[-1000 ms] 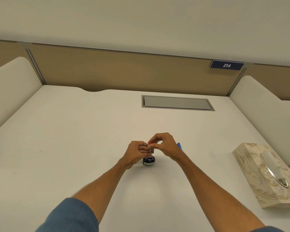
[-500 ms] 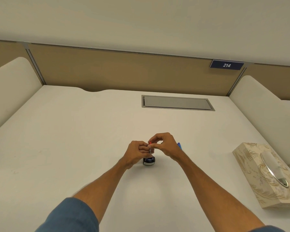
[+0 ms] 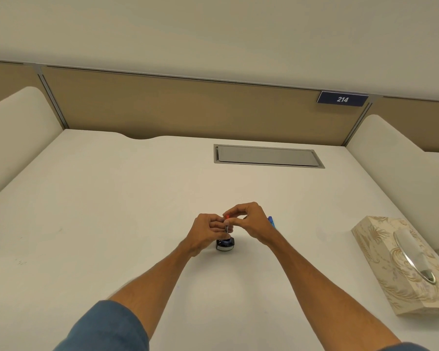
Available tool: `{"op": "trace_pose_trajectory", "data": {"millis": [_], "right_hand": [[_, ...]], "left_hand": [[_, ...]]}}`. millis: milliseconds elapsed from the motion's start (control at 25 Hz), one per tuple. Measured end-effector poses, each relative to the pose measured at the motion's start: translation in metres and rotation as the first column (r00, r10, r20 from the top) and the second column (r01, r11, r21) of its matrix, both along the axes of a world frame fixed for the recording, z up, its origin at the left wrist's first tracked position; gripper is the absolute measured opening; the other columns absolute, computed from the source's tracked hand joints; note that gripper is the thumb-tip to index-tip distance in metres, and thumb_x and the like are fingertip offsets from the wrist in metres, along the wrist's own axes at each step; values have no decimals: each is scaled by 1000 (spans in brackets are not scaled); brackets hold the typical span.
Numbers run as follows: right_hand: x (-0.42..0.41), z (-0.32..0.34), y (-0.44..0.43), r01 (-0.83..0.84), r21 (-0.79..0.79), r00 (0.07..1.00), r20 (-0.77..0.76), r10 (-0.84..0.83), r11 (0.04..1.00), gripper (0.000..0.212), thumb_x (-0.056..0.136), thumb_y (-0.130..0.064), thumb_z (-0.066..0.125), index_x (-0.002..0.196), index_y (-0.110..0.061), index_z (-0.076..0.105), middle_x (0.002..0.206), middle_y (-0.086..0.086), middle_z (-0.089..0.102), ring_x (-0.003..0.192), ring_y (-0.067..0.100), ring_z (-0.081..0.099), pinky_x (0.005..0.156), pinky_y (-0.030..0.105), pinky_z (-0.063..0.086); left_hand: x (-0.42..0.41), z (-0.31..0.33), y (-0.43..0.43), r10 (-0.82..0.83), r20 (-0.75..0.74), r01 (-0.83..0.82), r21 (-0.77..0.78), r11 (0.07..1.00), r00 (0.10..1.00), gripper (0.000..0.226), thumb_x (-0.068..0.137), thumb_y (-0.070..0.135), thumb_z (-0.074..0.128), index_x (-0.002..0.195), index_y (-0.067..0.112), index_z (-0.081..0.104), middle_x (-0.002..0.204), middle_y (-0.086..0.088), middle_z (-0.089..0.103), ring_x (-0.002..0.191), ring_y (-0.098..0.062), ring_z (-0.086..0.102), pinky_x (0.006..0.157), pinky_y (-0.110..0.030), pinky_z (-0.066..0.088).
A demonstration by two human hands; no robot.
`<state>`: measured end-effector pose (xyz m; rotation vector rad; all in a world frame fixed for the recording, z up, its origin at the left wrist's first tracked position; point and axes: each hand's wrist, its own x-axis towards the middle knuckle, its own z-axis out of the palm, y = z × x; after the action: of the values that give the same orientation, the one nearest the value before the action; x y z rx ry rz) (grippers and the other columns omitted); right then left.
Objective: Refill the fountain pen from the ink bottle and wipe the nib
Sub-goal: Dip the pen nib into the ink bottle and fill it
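Against the frame from half a second ago almost nothing differs. Both hands sit at the same spot just below the middle of the frame, over the same bottle, and the fingers show no shift that can be made out.

The left hand (image 3: 204,231) has its grip clenched round the slim, dark and silvery fountain pen (image 3: 227,227), which stands upright. The right hand (image 3: 251,221) pinches the pen's small red top end between thumb and forefinger, its other fingers curled. The pen's lower end points down into the mouth of the small round ink bottle of dark glass with a pale base (image 3: 225,244), which stands on the white tabletop (image 3: 112,224) directly under the hands. The left hand's heel lies just beside the bottle.

The only writing that can be read is "214", white on a dark blue plate (image 3: 342,99) at the upper right, on the tan partition panel (image 3: 175,107).

The nib is hidden, so whether it touches the ink cannot be told. A bright blue piece (image 3: 271,221) shows just behind the right hand, mostly covered, its kind unclear. A cream tissue box with gold ornament (image 3: 380,262) lies at the right edge. A grey rectangular hatch (image 3: 268,156) is set into the tabletop above the hands. A blue sleeve (image 3: 107,328) is cut off by the bottom edge.
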<state>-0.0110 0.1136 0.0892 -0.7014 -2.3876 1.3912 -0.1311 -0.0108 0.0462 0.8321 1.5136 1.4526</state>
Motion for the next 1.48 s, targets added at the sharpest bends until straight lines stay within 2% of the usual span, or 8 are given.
{"op": "trace_pose_trajectory", "data": {"millis": [240,360,440,640,840,1120,1320,1480], "right_hand": [[-3,2,-2,6,26,1000,-3,-6,1000,7,76,-13,79,80,-14,73,80,4,74,79,15,69,79,25,55],[0,1,-2,-5,-4,1000,-20,5,1000,10,76,-13,79,85,-12,75,83,3,75,81,12,70,79,21,55],[1,0,-1,-7,-16,1000,-20,7,1000,12,77,-13,78,89,-11,76,86,3,76,83,12,71,82,23,55],[-2,1,0,-3,4,1000,-17,3,1000,7,76,-12,79,82,-13,75,82,5,75,79,15,70,81,28,55],[1,-2,1,-13,-30,1000,-16,13,999,13,78,-13,77,90,-10,77,87,4,76,85,14,71,85,28,55],[0,0,0,-14,-7,999,-35,13,1000,8,75,-13,80,82,-13,75,80,2,75,76,8,69,76,14,52],[3,-2,2,-10,-32,999,-37,9,999,8,78,-12,76,86,-11,77,86,4,76,84,15,71,84,27,54],[1,-1,2,-7,-17,999,-39,6,1000,8,75,-15,80,80,-12,75,81,6,75,79,18,70,82,27,55]], "left_hand": [[0,-1,0,-3,-9,3,-4,1000,1000,30,69,-14,76,96,-1,69,94,-20,75,92,-27,74,78,-32,59],[-1,-1,0,-2,-7,2,-4,1000,1000,31,69,-14,76,96,0,69,94,-20,75,93,-27,74,78,-32,59],[-1,-2,0,-3,-12,3,-2,1000,1000,31,69,-13,76,97,-1,70,94,-20,75,92,-28,74,78,-32,59],[-1,-1,0,-6,-16,6,-6,1000,1000,30,69,-13,77,95,-1,70,94,-20,75,92,-28,74,79,-34,59],[0,-1,0,-1,0,1,-1,1000,1000,31,69,-14,76,96,-1,69,94,-21,75,92,-29,74,79,-33,59],[0,-1,0,5,-1,-5,-16,1000,1000,32,69,-15,76,99,-5,68,94,-21,75,92,-27,74,76,-31,59],[1,0,0,7,-3,-7,-8,1000,1000,32,69,-14,76,98,-1,70,93,-19,76,91,-27,74,76,-30,59],[1,0,0,3,-8,-3,-12,1000,1000,31,69,-13,77,97,-1,70,93,-18,76,91,-26,74,76,-30,59]]}}
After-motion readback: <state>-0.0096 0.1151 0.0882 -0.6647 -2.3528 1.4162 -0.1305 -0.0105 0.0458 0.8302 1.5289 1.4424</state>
